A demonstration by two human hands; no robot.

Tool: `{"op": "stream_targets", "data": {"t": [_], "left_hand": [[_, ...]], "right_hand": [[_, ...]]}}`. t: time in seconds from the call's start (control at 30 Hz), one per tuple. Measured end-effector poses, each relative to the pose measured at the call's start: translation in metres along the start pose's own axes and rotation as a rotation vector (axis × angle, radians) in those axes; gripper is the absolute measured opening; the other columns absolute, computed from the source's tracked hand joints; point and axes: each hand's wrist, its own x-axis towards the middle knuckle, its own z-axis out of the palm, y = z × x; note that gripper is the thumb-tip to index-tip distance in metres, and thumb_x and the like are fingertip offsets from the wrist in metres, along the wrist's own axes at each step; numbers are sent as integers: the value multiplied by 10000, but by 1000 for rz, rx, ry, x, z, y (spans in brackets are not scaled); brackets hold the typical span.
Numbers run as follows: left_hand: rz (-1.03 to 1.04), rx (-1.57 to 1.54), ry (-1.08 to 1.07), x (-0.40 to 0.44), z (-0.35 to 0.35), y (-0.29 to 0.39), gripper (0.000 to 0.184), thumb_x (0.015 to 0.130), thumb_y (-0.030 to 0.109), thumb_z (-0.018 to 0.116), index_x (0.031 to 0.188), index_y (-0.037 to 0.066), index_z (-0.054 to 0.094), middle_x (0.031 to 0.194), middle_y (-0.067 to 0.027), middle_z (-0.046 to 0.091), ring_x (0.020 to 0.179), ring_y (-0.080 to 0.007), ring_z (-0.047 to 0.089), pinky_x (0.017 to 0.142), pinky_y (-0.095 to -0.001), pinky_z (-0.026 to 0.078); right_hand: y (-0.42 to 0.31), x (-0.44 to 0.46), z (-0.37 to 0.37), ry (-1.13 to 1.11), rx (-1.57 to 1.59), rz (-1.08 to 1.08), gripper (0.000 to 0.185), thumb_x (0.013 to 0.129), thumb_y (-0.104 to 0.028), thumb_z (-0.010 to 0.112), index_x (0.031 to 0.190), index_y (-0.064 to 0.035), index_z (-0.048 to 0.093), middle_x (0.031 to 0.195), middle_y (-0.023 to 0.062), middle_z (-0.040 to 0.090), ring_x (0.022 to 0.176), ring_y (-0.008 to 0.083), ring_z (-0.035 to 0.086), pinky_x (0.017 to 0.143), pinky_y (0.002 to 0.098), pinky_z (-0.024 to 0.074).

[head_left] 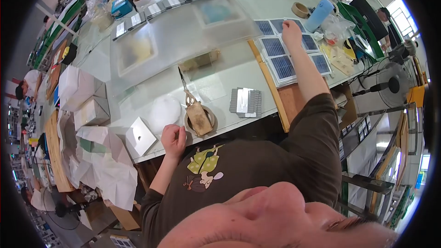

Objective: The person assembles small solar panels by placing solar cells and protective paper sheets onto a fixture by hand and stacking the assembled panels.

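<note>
My right hand [291,31] is out over the small blue solar panels [279,59], which lie in rows on a wooden board [294,103]. Its fingers are curled down at the far panels; whether anything is pinched in them is hidden. My left hand [174,138] rests near the table's front edge with its fingers curled in, and I cannot make out anything in it. Close to it are a white square plate with a hole [141,136], a round white pad [164,114] and a worn block [199,118] on a tape roll. A stack of grey strips [245,103] lies between my hands.
A translucent cover [179,41] spans the table's middle, with grey strip bundles [172,1] behind it. White wrapped packages [81,94] and crumpled paper [103,156] are at left. A blue bottle [319,14], tape roll [301,10] and fan [390,85] stand at right.
</note>
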Motion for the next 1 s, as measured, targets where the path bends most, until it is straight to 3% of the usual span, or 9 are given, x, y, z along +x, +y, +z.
{"op": "stream_targets", "data": {"t": [0.13, 0.23, 0.3, 0.33, 0.4, 0.43, 0.5, 0.83, 1.0], "left_hand": [[25, 5, -32, 1, -6, 2, 91, 792, -12, 639, 763, 13, 557, 732, -105, 570, 675, -243, 540, 608, -314, 430], [29, -33, -1, 0, -5, 0, 105, 785, -12, 648, 750, 13, 553, 718, -106, 567, 667, -252, 536, 602, -317, 428], [52, -31, 5, 0, -5, 1, 110, 784, -12, 651, 744, 13, 551, 712, -107, 565, 662, -254, 533, 598, -317, 426], [52, -34, 10, 0, -5, 1, 116, 771, -1, 663, 735, 21, 555, 695, -105, 566, 647, -261, 534, 582, -327, 425], [63, -46, 18, 0, -5, 1, 123, 757, 10, 675, 726, 29, 558, 677, -103, 566, 633, -268, 536, 566, -338, 424], [52, -39, 9, -1, -6, 1, 123, 759, 14, 677, 724, 29, 559, 675, -101, 564, 630, -266, 535, 565, -336, 424], [50, -33, 6, -1, -7, 0, 125, 760, 19, 679, 722, 29, 560, 672, -100, 562, 628, -264, 534, 563, -335, 424], [38, -37, -16, -2, -6, -1, 127, 769, 43, 686, 720, 32, 569, 660, -99, 560, 617, -258, 536, 551, -332, 423], [34, -34, -24, -2, -6, -1, 129, 768, 42, 686, 717, 33, 568, 657, -97, 560, 608, -257, 533, 547, -332, 423]], "right_hand": [[-61, -69, -34, -47, 209, -108, 216, 868, -198, 541, 983, -46, 644, 911, 142, 666, 886, 307, 629, 790, 405, 484], [-80, -101, -31, -161, -74, -244, 230, 884, -208, 519, 966, -35, 649, 933, 137, 663, 893, 288, 632, 792, 390, 488], [-81, -105, -16, -485, -562, -610, 307, 902, -266, 497, 1097, -57, 613, 1133, 129, 613, 1083, 287, 567, 921, 414, 435], [-78, -110, -4, -476, -568, -605, 307, 902, -266, 497, 1097, -57, 613, 1133, 129, 613, 1083, 287, 567, 921, 414, 435], [-74, -117, 16, -284, -514, -669, 427, 915, -334, 472, 1255, -78, 507, 1333, 114, 486, 1274, 320, 405, 1054, 512, 282], [-87, -114, 10, -273, -519, -666, 427, 915, -334, 472, 1255, -78, 507, 1333, 114, 486, 1274, 320, 405, 1054, 512, 282], [-111, -103, -2, -621, -645, -426, 569, 941, -396, 409, 1412, -87, 328, 1483, 88, 296, 1394, 334, 177, 1097, 587, 73], [-102, -92, 15, -623, -753, -461, 594, 963, -463, 334, 1441, -114, 289, 1494, 95, 281, 1377, 351, 229, 1094, 595, 57], [-92, -87, 22, -539, -708, -450, 608, 951, -502, 335, 1431, -129, 313, 1476, 99, 316, 1381, 285, 239, 1095, 591, 88]]}}
